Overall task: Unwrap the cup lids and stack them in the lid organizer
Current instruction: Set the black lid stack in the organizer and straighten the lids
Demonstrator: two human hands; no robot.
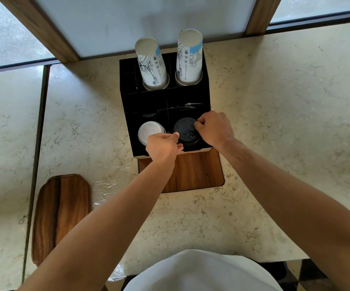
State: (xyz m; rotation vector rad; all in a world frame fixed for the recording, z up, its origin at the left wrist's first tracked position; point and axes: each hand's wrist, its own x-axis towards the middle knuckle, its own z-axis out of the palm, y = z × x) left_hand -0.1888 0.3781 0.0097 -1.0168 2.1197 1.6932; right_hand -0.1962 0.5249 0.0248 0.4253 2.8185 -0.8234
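Hands meet over the front right compartment of a black, divided lid organizer (128, 114) that stands on a cream marbled stone worktop (274, 122). In that compartment sits a stack of black plastic cup lids (185, 131), its top lid facing up. The left hand (162, 147) comes in from the near left with fingers curled, and its fingertips pinch the left edge of the black stack. The right hand (216, 128) reaches in from the right, fingers also curled, pinching the far right rim of the same stack. Just beside the black lids, in the front left compartment, lies a stack of white plastic cup lids (150, 131), partly covered by the left hand. At the back of the organizer two tall stacks of white paper cups with line drawings and a blue band stand upside down, the left stack (151, 64) tilted to the left, the right stack (189, 57) closer to upright. A dark wooden rectangular panel (193, 173) set into the worktop lies under the organizer's near edge. A long wooden serving board (62, 215) rests well apart at the near left. Crinkled clear plastic wrap (105, 185) lies on the worktop between that board and the panel.
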